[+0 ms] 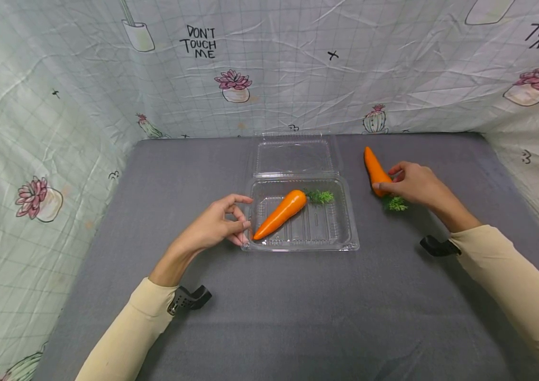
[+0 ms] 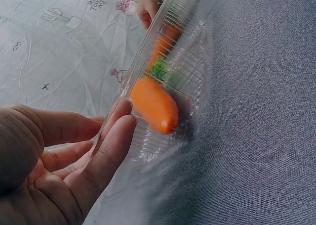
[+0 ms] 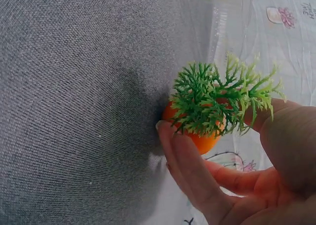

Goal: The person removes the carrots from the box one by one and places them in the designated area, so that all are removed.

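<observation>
A clear plastic clamshell container point(image 1: 351, 227) lies with its lid point(image 1: 298, 159) folded back, away from me. Inside it rests an orange carrot point(image 1: 281, 214) with green leaves point(image 1: 320, 197), its tip toward the near left corner. My left hand point(image 1: 214, 222) pinches the container's left rim; in the left wrist view thumb and fingers lie on both sides of the edge. To the right of the container, my right hand point(image 1: 414, 182) grips a second carrot point(image 1: 373, 165) near its leafy end. Its leaves point(image 3: 212, 96) cover part of the grip in the right wrist view.
A dark grey cloth point(image 1: 298, 312) covers the table. Behind and at both sides hangs a pale printed curtain point(image 1: 288, 79) with plant drawings. Each forearm wears a black band, the left band point(image 1: 190, 298) and the right band point(image 1: 439, 246).
</observation>
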Demonstrator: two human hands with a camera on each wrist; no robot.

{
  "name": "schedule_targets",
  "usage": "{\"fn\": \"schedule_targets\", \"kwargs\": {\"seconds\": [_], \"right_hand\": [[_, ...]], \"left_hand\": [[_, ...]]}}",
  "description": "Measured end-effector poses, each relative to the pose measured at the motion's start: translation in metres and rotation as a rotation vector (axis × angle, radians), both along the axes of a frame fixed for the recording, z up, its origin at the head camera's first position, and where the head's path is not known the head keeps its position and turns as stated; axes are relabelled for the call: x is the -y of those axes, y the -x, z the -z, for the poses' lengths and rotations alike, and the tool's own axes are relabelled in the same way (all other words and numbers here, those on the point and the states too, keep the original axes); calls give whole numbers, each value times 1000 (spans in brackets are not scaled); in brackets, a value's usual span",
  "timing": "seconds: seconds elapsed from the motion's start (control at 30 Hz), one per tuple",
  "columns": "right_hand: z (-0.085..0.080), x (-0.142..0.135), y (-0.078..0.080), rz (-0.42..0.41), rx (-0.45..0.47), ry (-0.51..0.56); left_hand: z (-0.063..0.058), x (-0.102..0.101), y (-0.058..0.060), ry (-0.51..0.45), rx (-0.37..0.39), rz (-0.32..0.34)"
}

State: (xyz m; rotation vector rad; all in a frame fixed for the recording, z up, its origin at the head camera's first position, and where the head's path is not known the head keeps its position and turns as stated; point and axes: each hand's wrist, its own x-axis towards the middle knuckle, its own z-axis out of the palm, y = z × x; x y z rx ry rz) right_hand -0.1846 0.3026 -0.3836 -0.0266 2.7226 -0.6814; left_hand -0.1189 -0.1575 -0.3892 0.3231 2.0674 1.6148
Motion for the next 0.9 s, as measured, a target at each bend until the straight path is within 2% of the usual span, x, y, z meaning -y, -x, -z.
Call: {"fn": "schedule_targets", "kwargs": {"seconds": [0.33,0.9], "right_hand": [[-1,0,0,-54,-9,17],[0,0,2,-49,-36,41]], "left_hand": [[0,0,0,-3,2,0],[-1,0,-1,-5,-4,1]]}}
